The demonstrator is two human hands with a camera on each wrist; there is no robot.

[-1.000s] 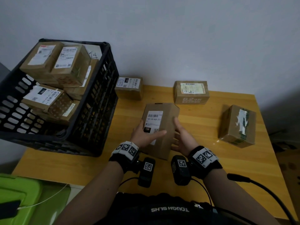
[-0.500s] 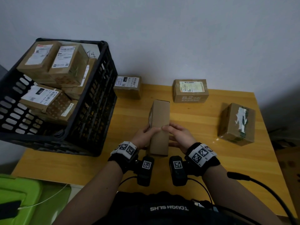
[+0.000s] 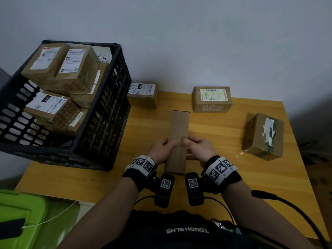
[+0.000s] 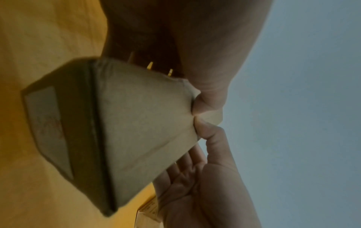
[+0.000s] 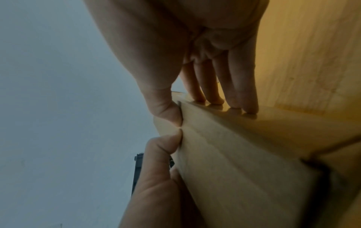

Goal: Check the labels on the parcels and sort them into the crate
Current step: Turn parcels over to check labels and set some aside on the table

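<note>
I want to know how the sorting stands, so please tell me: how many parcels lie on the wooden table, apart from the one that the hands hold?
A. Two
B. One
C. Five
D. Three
D: besides the parcel held by the left hand and right hand, three boxes lie on the table: one by the crate, one at the back, one at the right.

left side: black crate (image 3: 100,112) piled with parcels stands close beside the hands, walling that flank
far edge: two labelled boxes (image 3: 142,95) (image 3: 212,99) near the wall, bare table (image 3: 172,103) between them
right: taped box (image 3: 264,136), open wood before it
</note>
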